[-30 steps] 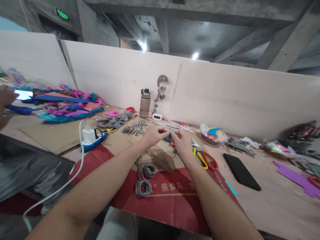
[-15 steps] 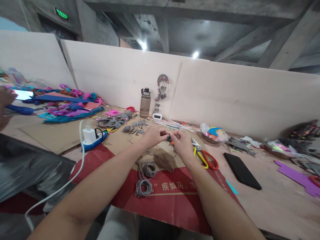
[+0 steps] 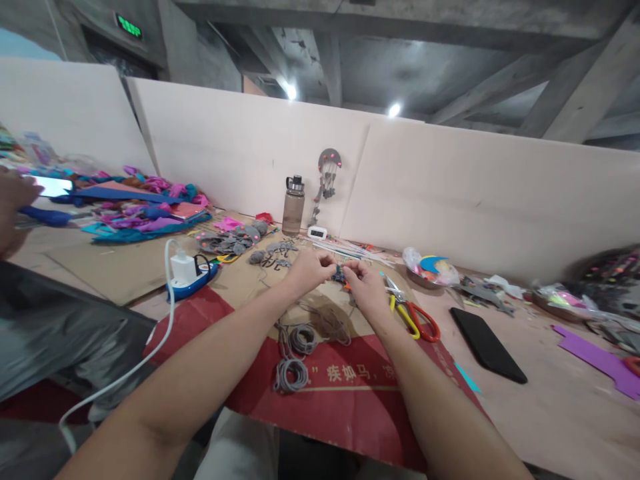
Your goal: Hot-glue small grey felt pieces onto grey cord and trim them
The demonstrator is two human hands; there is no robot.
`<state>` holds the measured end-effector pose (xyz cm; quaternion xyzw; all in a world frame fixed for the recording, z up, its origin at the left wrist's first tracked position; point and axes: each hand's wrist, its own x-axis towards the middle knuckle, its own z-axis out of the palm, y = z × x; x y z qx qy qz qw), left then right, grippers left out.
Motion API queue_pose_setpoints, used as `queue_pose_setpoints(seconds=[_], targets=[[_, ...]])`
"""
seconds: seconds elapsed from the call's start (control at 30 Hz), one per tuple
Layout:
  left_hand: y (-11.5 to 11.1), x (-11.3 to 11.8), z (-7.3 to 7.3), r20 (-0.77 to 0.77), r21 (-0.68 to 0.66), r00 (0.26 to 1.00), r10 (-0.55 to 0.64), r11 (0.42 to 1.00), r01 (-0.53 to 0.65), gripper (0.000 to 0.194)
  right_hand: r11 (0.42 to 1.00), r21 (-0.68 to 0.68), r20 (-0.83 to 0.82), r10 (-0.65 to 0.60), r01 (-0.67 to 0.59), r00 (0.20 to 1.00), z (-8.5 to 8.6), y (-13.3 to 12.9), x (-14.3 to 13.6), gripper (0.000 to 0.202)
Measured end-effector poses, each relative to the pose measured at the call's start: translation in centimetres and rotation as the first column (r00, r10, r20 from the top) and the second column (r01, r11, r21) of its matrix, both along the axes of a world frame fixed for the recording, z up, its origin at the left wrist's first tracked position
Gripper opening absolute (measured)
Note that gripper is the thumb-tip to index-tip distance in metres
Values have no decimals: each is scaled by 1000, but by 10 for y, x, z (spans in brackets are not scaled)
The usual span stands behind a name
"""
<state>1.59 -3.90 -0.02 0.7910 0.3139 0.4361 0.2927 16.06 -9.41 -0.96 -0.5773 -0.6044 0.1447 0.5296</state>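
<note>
My left hand point(image 3: 315, 268) and my right hand point(image 3: 366, 281) meet over the cardboard, fingertips pinched close together. Between them shows a small dark blue-green piece point(image 3: 339, 273), too tiny to identify. Grey cord lies below my wrists, with two coiled loops, an upper coil point(image 3: 303, 339) and a lower coil point(image 3: 291, 375), on the red printed part of the cardboard point(image 3: 345, 407). Scissors with yellow and red handles point(image 3: 414, 319) rest just right of my right hand. Part of what lies under my fingers is hidden.
A bottle point(image 3: 293, 207) and a small white clock point(image 3: 317, 233) stand at the back panel. A black phone point(image 3: 488, 345) lies right. To the left are a blue power strip point(image 3: 193, 285) with a white charger, and colourful fabric scraps point(image 3: 145, 207). Another person's hand point(image 3: 15, 200) holds a lit phone.
My fingertips have drawn slightly apart, and more of the small dark blue-green piece shows between them. The whole view has shifted a little; the coils and scissors stay put.
</note>
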Motion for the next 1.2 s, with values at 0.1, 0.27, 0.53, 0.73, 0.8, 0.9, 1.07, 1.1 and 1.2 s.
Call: queue_pose_setpoints(seconds=[0.1, 0.27, 0.53, 0.73, 0.8, 0.9, 1.07, 1.1, 1.2], targets=[[-2, 3, 1, 67, -103, 998, -11, 995, 18, 11, 1000, -4, 29, -28, 28, 999, 2, -2, -3, 28], [-5, 5, 5, 145, -293, 986, -80, 949, 120, 7, 999, -3, 10, -52, 52, 999, 3, -4, -4, 25], [7, 1, -2, 304, -450, 899, -316, 784, 428, 28, 996, 12, -9, -85, 86, 996, 0, 1, 5, 24], [3, 5, -1, 181, -359, 954, -240, 887, 291, 18, 995, 7, 96, -101, 101, 990, 3, -4, 1, 22], [1, 5, -1, 173, -343, 962, -212, 902, 261, 13, 995, 20, 144, -102, 100, 984, 3, -6, -1, 21], [0, 4, 1, 197, -357, 967, -161, 907, 223, 9, 996, 42, 181, -83, 77, 980, 4, -8, -5, 18], [2, 2, 5, 255, -410, 966, -52, 899, 156, 6, 993, 104, 136, -63, 49, 989, 3, -10, -10, 20], [4, 2, 4, 272, -417, 961, -42, 895, 157, 6, 992, 116, 143, -56, 40, 988, 3, -10, -11, 17], [9, 0, 3, 341, -429, 940, -10, 888, 166, 6, 992, 123, 204, -37, 12, 978, 3, -11, -13, 14]])
